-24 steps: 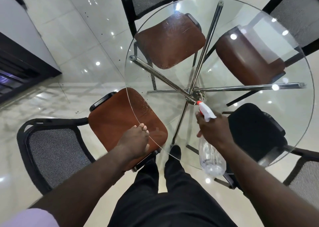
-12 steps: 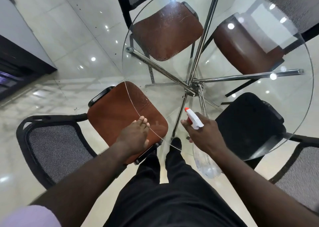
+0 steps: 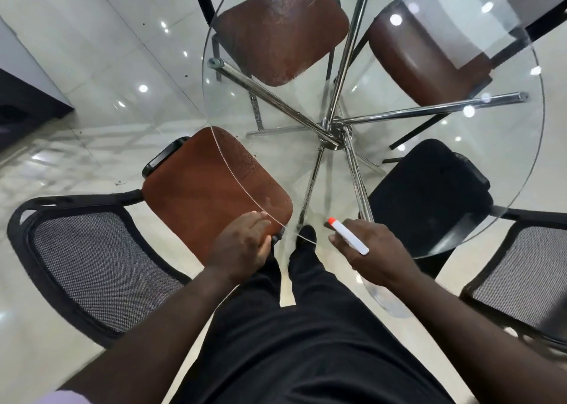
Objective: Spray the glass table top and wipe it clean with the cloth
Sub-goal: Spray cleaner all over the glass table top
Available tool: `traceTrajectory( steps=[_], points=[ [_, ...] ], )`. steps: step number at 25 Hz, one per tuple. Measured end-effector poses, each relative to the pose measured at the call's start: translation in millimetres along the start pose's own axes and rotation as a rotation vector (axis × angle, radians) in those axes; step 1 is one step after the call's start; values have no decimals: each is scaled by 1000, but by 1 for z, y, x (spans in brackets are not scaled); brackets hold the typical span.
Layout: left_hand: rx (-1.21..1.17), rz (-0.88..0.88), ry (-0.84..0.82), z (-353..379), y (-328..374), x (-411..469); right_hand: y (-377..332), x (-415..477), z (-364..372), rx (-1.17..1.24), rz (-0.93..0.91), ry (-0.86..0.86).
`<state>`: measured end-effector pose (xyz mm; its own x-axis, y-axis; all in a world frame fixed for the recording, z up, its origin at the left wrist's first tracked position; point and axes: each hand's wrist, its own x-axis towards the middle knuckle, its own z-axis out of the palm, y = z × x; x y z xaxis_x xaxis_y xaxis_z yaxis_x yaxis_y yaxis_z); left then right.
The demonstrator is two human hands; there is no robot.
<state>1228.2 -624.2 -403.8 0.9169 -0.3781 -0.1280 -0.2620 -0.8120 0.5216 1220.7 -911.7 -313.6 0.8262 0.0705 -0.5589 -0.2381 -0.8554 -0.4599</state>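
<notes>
Head view, left to right: a black mesh chair [image 3: 92, 268] stands beside a brown seat [image 3: 196, 194] that is partly tucked under the round glass table top [image 3: 506, 164]. At the near rim the left hand [image 3: 242, 247] rests with loosely curled fingers, holding nothing visible. Beside it, the right hand [image 3: 371, 253] is wrapped around a clear spray bottle [image 3: 349, 237] — its orange-tipped white nozzle points toward the glass — with a black seat [image 3: 429, 194] beyond.

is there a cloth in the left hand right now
No, the left hand rests bare at the glass table edge, and only the right hand holds something, the spray bottle.
</notes>
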Motion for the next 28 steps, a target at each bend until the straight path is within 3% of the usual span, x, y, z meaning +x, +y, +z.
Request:
traceTrajectory(
  steps=[4, 10, 15, 21, 28],
  points=[
    [2, 129, 11, 7, 15, 6, 1, -17, 6, -137, 25, 32],
    [129, 155, -120, 23, 48, 48, 83, -32, -10, -36, 61, 86],
    [218, 68, -163, 45, 94, 69, 146, -37, -28, 26, 107, 80],
    [280, -21, -188, 80, 152, 68, 216, -36, -72, 184, 146, 204],
    [289, -173, -195, 90, 190, 77, 216, -1, -126, 222, 63, 159]
  ],
)
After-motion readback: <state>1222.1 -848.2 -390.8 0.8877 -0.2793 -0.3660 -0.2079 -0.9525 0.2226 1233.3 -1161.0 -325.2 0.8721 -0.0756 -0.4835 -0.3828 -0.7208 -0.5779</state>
